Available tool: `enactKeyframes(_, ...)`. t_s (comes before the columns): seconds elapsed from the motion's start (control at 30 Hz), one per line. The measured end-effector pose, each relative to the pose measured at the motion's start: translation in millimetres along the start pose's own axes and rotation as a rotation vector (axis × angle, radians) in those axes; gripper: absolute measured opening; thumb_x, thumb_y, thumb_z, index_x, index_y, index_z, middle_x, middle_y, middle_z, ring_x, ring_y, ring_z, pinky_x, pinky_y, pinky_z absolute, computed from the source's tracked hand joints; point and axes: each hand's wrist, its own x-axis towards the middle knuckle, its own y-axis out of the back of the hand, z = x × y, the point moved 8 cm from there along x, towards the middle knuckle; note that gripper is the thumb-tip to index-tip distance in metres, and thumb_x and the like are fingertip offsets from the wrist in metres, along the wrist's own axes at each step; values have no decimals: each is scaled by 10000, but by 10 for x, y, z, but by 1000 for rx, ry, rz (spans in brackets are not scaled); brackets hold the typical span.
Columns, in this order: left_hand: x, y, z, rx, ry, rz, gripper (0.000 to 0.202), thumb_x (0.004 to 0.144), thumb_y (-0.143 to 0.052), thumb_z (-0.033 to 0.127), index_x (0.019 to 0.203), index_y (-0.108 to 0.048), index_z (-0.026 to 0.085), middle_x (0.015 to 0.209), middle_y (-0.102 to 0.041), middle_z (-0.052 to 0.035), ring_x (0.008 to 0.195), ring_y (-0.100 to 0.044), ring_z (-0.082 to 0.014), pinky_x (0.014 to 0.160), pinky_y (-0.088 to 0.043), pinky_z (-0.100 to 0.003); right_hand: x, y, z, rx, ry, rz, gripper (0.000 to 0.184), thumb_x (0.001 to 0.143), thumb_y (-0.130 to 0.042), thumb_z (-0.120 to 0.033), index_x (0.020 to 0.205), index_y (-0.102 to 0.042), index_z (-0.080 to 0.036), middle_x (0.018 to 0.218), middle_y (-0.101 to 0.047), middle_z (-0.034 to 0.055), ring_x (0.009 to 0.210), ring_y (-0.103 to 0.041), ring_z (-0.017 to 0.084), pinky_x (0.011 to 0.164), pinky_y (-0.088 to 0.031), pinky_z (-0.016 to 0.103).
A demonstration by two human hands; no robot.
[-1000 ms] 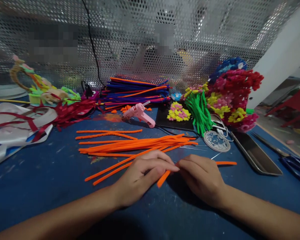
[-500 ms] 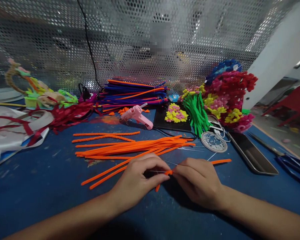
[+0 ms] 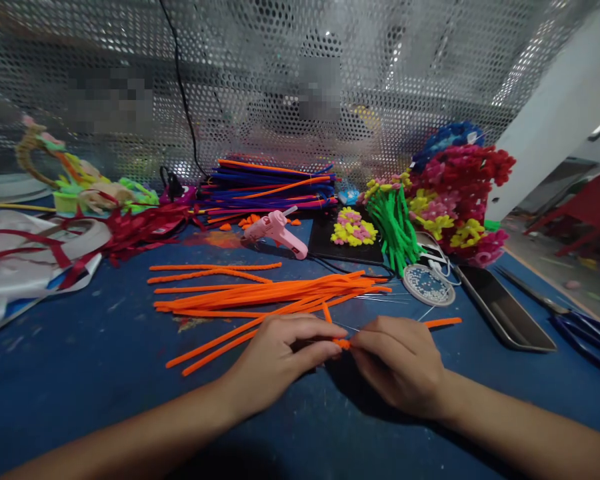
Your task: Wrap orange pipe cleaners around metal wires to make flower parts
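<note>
My left hand and my right hand meet low on the blue table, fingertips pinched together on one orange pipe cleaner. A short coiled part shows between the fingertips, its free end sticks up behind my left hand, and a thin wire runs beside it. Another stretch of orange pipe cleaner pokes out past my right hand. Just behind both hands lies a loose pile of orange pipe cleaners.
A pink glue gun lies mid-table before a stack of blue and purple pipe cleaners. Right: pipe-cleaner flowers, a bead dish, a metal tray, scissors. Red ribbon and white paper lie left. Perforated metal backs the table.
The orange piece that pointed down below my fingers a second ago is now wound tighter between the fingertips, and its free end points up. Both hands stay in nearly the same spot.
</note>
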Motion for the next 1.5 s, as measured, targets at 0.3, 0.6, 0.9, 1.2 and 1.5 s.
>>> enactKeyframes(0.3,-19,66,-48,-178,40,126,115,752,-649,239,827,-581,184,771,-635,27,716,-615,-109,650,-469,-195,11,-27,6,7,10,-19,44,804,-568,-175,841,-583,-157,643,-603,4,534,-520,86,501,-363,218)
enactKeyframes(0.6,-22,24,-104,-274,152,112,151,735,-662,228,840,-573,166,663,-635,29,539,-553,-75,512,-438,-166,4,-42,23,-22,6,-38,32,819,-574,-163,832,-602,-153,654,-616,13,539,-528,84,513,-378,209)
enactKeyframes(0.9,-1,-2,-52,-236,17,-15,200,804,-574,268,754,-713,132,759,-634,-38,507,-529,-65,477,-429,-179,11,-31,-9,-29,16,-37,91,844,-507,-124,824,-595,-136,618,-588,18,502,-479,91,478,-324,225)
enactKeyframes(1.2,11,29,-33,-18,7,68,50,704,-651,166,743,-681,157,717,-620,-1,598,-545,-93,554,-423,-190,27,-14,-9,-43,5,-22,87,842,-532,-150,792,-602,-142,610,-587,17,512,-493,87,498,-355,214)
enactKeyframes(1.5,4,3,-139,22,200,49,191,709,-658,301,624,-595,141,498,-495,57,451,-437,-58,423,-319,-157,16,21,-19,-55,43,-4,89,829,-542,-137,770,-607,-156,585,-583,8,524,-517,87,501,-369,209)
